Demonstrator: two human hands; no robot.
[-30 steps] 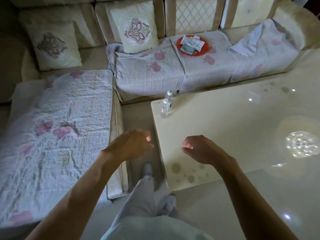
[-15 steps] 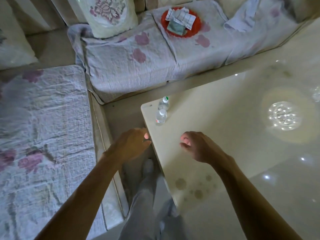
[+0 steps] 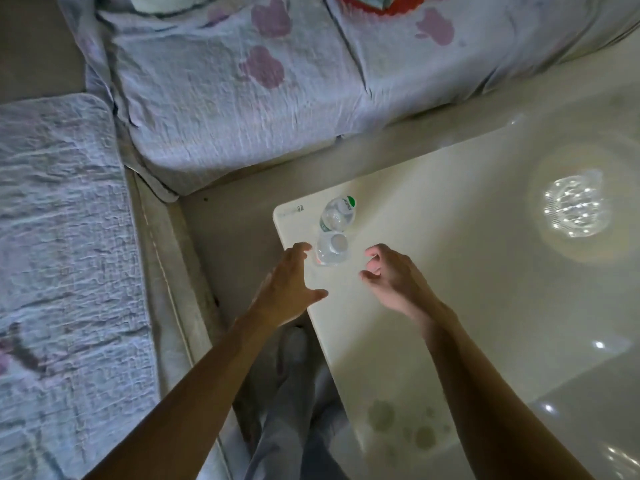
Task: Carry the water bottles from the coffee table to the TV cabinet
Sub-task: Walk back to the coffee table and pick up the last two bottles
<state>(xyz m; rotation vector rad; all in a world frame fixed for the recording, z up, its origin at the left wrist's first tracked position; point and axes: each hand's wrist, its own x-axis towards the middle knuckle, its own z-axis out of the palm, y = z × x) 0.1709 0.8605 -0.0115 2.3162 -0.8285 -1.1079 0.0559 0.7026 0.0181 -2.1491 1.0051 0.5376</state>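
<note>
Near the corner of the coffee table, two small water bottles are standing upright, touching or nearly so. Both hands are hovering open and empty: the left hand is spreading just beside the nearer bottle, the right hand is curling loosely. The bottles look like thin, light, squashable plastic, possibly full; gripping around the body is safest.

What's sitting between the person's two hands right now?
In the head view, the white-capped bottle stands on the coffee table between the left hand and right hand; neither visibly touches it.
</note>
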